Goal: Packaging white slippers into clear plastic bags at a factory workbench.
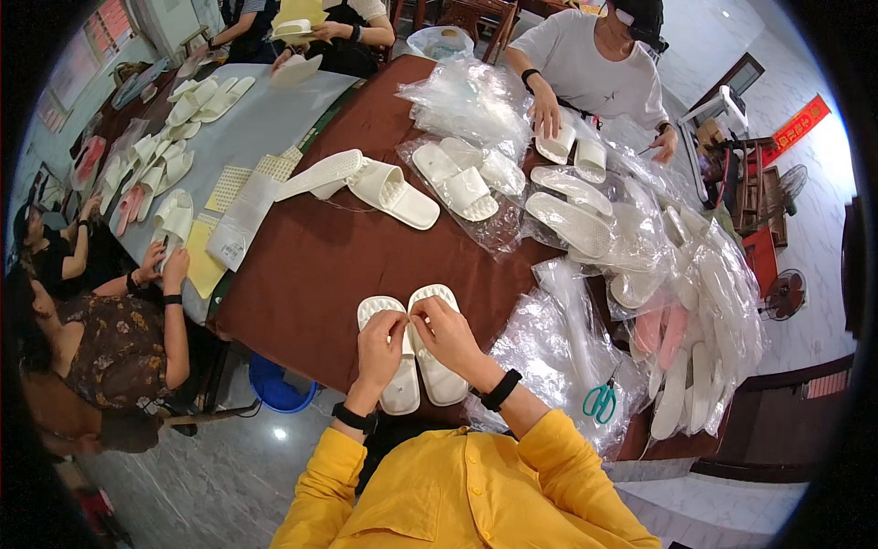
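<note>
A pair of cream slide slippers lies side by side at the near edge of the brown-covered table, soles flat. Over the left slipper is my left hand, fingers curled in a pinch. My right hand pinches close beside it, above the right slipper. The fingertips nearly meet between the two slippers; whatever they hold is too small to make out. Farther up the table rests another cream pair, one slipper partly over the other. Right of it a bagged pair lies in clear plastic.
Bagged slippers pile up along the right side. Teal-handled scissors lie on plastic bags near my right arm. A co-worker in a white shirt handles slippers across the table. Yellow sticker sheets lie on the grey table at left.
</note>
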`<state>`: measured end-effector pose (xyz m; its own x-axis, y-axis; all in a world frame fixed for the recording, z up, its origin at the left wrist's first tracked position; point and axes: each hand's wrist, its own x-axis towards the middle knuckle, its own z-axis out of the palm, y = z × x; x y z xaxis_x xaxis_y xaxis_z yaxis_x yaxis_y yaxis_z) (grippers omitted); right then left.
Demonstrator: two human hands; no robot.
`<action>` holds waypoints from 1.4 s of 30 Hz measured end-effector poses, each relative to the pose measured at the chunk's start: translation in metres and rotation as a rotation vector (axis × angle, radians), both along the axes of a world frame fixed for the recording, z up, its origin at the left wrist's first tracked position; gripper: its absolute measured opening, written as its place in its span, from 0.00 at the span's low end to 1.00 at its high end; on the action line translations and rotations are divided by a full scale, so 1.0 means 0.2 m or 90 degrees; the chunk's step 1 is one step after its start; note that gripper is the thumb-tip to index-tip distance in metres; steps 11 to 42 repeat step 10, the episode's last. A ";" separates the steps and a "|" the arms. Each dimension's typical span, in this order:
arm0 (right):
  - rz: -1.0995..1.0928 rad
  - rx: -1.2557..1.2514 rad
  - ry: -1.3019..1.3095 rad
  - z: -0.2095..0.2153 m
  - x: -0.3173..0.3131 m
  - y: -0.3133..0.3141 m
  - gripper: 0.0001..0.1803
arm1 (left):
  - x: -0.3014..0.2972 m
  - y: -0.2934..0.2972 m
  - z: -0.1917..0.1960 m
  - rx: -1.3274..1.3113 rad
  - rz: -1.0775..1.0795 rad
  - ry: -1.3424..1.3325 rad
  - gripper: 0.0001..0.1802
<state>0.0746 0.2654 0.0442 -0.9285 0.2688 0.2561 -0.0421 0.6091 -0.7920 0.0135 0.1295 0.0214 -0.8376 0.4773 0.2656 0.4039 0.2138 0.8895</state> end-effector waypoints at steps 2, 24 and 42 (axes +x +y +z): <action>0.009 0.007 -0.016 0.00 0.00 0.00 0.07 | 0.00 0.00 0.00 -0.008 -0.005 0.004 0.03; -0.041 0.024 -0.071 0.04 0.09 0.13 0.10 | -0.02 0.06 0.07 -0.023 -0.010 -0.039 0.03; -0.041 0.024 -0.071 0.04 0.09 0.13 0.10 | -0.02 0.06 0.07 -0.023 -0.010 -0.039 0.03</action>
